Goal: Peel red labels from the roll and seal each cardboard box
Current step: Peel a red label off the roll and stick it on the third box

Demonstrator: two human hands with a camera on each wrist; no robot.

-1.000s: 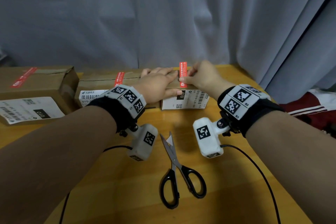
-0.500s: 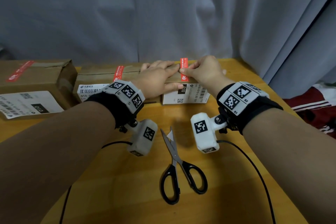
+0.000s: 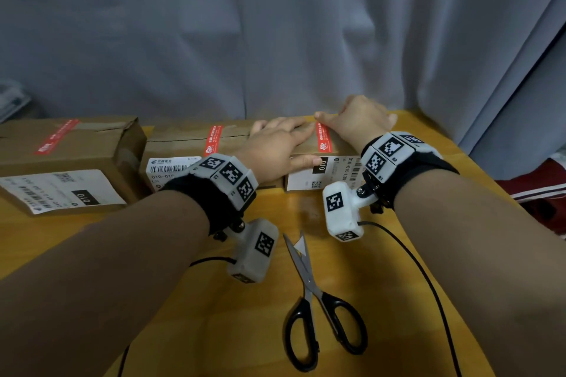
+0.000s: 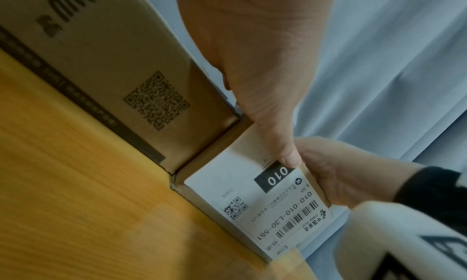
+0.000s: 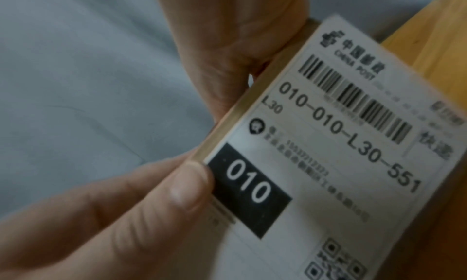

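Your left hand (image 3: 275,147) lies flat on the small box (image 3: 309,144) at the table's (image 3: 398,269) far edge, fingers straight, thumb on its front. Your right hand (image 3: 358,122) presses the red label (image 3: 323,139) down; can't tell its finger spread.

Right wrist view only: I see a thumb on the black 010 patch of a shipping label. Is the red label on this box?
Observer: Yes, a red label lies across the box top, down to its front edge.
Operator: Whose thumb?
Observer: The left hand; its fingers lie flat on top, beside the label.
Operator: Anything near my wrists?
Observer: Scissors on the table, between the forearms.
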